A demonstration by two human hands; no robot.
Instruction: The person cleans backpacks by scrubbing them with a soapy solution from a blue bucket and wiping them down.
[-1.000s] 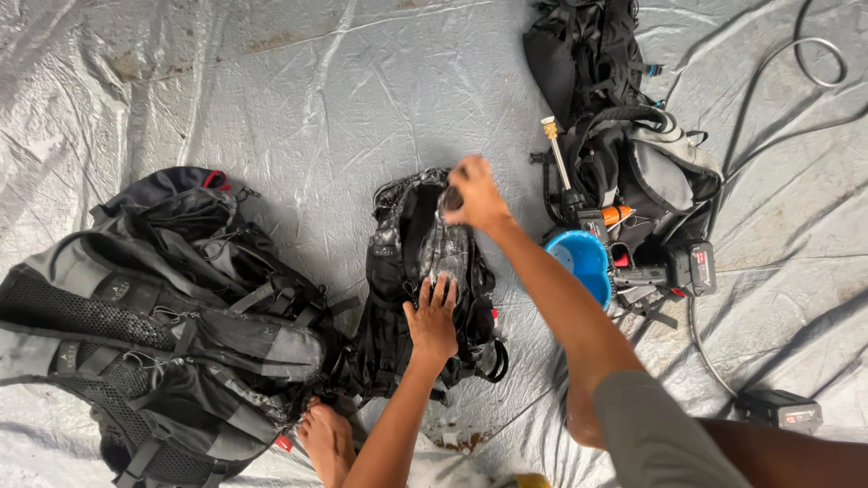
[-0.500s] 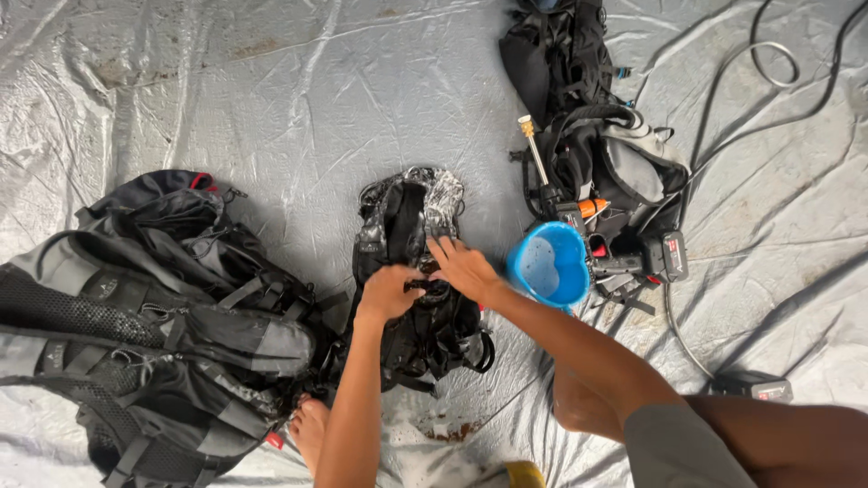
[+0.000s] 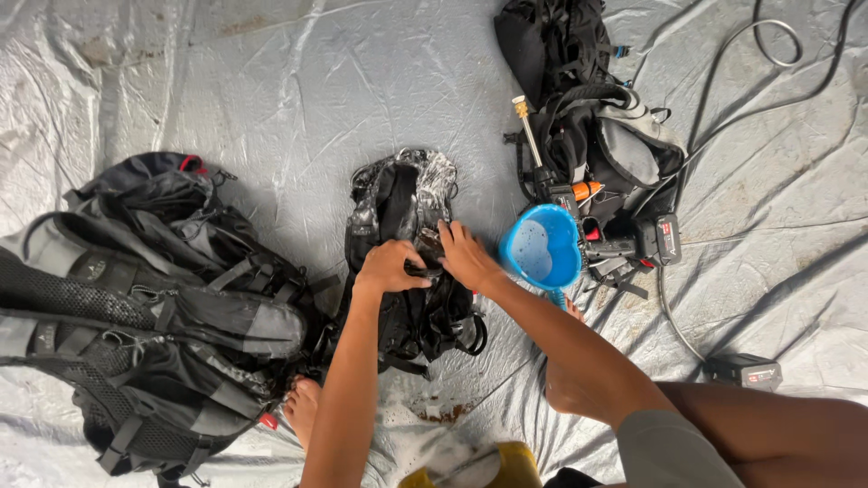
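We are clamping our left hand [image 3: 389, 267] and right hand [image 3: 464, 253] on the wet black vest [image 3: 407, 253] at frame centre, the blue scoop [image 3: 542, 248] lying just right.

Bare tarp [image 3: 271, 99] lies open above; grey backpacks [image 3: 154, 307] block left; blue scoop [image 3: 542, 248] crowds right.

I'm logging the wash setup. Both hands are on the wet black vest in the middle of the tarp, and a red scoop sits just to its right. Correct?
Not quite: the scoop is blue, not red, as the head view shows. The rest holds: the left hand and right hand are both on the wet black vest in the middle of the tarp.
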